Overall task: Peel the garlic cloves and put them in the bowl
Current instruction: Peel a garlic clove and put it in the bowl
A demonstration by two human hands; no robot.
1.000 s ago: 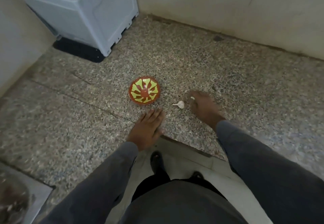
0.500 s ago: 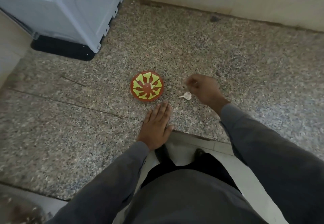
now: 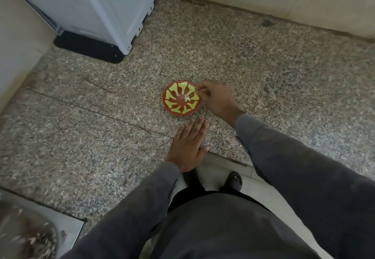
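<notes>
Your speckled granite counter [image 3: 263, 72] fills the view, with a white appliance [image 3: 97, 5] on a black base at its far left corner and a steel sink [image 3: 67, 226] at the near left. Your left hand [image 3: 187, 146] lies flat on the counter edge, fingers straight, grasping nothing. Your right hand [image 3: 217, 98] hovers at the right rim of the red-and-yellow bowl [image 3: 172, 101] — fingertips pinched together, though what they grip is too small to tell. A pale garlic clove [image 3: 187, 97] lies inside the bowl, near its centre.
</notes>
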